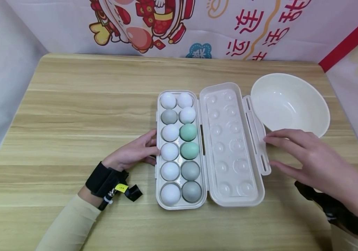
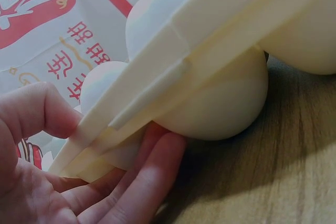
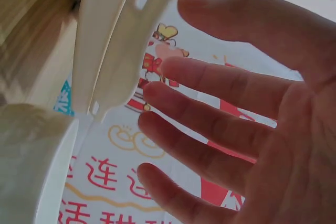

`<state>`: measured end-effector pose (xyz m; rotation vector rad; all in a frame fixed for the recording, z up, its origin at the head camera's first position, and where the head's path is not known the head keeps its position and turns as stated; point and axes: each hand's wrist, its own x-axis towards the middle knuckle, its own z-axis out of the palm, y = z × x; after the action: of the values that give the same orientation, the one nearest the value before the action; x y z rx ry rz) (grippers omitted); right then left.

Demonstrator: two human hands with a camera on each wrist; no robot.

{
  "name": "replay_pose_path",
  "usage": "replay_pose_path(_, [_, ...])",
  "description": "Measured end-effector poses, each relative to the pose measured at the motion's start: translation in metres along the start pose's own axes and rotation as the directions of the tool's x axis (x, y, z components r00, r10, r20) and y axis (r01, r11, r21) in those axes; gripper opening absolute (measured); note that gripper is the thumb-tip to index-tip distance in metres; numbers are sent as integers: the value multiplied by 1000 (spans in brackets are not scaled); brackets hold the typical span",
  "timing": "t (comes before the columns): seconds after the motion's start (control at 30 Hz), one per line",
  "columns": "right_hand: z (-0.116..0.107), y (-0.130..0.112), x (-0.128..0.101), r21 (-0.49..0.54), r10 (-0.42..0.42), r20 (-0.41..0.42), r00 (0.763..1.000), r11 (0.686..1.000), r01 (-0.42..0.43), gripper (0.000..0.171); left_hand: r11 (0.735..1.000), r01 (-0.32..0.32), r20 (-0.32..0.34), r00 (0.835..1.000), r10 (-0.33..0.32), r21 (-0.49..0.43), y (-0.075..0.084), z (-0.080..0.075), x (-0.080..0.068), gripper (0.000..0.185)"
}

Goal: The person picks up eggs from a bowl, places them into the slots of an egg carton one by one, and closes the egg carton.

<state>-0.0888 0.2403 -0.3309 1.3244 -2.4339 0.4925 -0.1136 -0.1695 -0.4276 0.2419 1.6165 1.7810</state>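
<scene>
Twelve eggs (image 1: 170, 152) sit in two rows in the open egg box (image 1: 180, 205), mid-table on the wooden table (image 1: 72, 104): whites, a few grey, two green (image 1: 188, 132). The lid (image 1: 232, 146) lies flat, hinged open to the right, with its latch flap (image 1: 258, 139) sticking out toward the empty cream bowl (image 1: 290, 103) just beside it.

The left hand (image 1: 135, 153) rests on the table against the box's left wall, fingers loosely curved; the left wrist view shows the thumb (image 2: 37, 111) on the rim and the fingers (image 2: 152, 171) under the tray's rounded cups. It steadies the box rather than squeezing it. The right hand (image 1: 310, 157) hovers near the latch flap, fingers spread apart and straight, fingertips close to the flap's edge; contact is not clear. The right wrist view confirms splayed fingers (image 3: 220, 93) holding nothing.

Handling judgement: the box looks like thin stiff plastic, light on its own but weighted on the egg side, so it would likely tip if lifted by the lid. Better to hold the tray by both long walls or from under. The eggs look smooth, slippery and fragile; take one at a time from above, fingertips round the middle, gentle pressure. The bowl looks rigid and light, and may slide if bumped.
</scene>
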Motion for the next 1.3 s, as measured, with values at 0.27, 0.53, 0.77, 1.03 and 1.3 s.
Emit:
replay_pose_path(0.27, [-3,6,-7,-80,97,80,992,993,-91,67,1000,-3,2,1000,3,-4,-1,0,1,77])
replay_pose_path(0.53, [0,13,-14,-53,178,159,971,984,-172,75,1000,-2,6,1000,2,-14,-2,1,2,77])
replay_pose_path(0.77, [9,21,-14,-18,222,264,939,974,-225,63,1000,1,6,1000,-1,-8,-1,0,2,78])
replay_pose_path(1.03, [20,27,-12,-45,194,290,937,981,-189,80,1000,1,3,1000,-1,-16,-3,0,3,77])
replay_pose_path(1.3, [23,28,-12,-57,204,296,933,979,-196,76,1000,17,-14,1000,-17,-5,-1,-1,3,77])
